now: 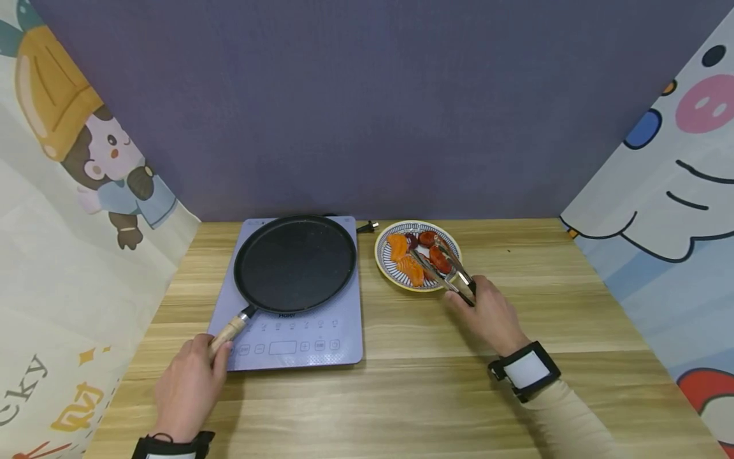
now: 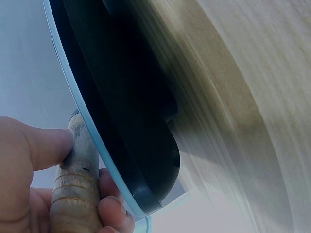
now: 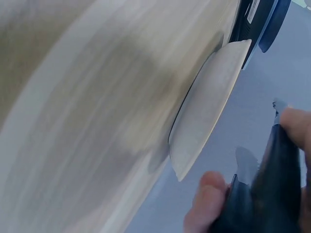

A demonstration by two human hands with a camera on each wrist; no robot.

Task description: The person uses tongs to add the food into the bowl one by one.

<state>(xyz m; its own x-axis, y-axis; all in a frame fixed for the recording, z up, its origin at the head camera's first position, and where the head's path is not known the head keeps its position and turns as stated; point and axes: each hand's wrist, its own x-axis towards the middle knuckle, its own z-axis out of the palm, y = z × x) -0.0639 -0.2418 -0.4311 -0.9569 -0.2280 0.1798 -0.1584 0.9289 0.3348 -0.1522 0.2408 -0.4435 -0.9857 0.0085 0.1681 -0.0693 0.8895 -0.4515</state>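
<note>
My left hand (image 1: 192,379) grips the wooden handle (image 1: 230,331) of a flat black frying pan (image 1: 295,262); in the left wrist view the thumb and fingers wrap round that handle (image 2: 77,189). The pan sits on a lavender induction cooktop (image 1: 344,347). Over at the right, my right hand (image 1: 492,315) holds metal tongs (image 1: 440,275) with black grips, their arms spread above a patterned plate (image 1: 384,271). On the plate lie orange slices (image 1: 409,269) and dark red slices (image 1: 440,260), the tong tips overlapping the red ones in the head view.
A power plug (image 1: 368,227) lies between cooktop and plate near the back of the wooden table (image 1: 424,395). A purple-grey panel (image 1: 378,115) rises behind the table, and printed cartoon sheets (image 1: 648,191) flank it on both sides.
</note>
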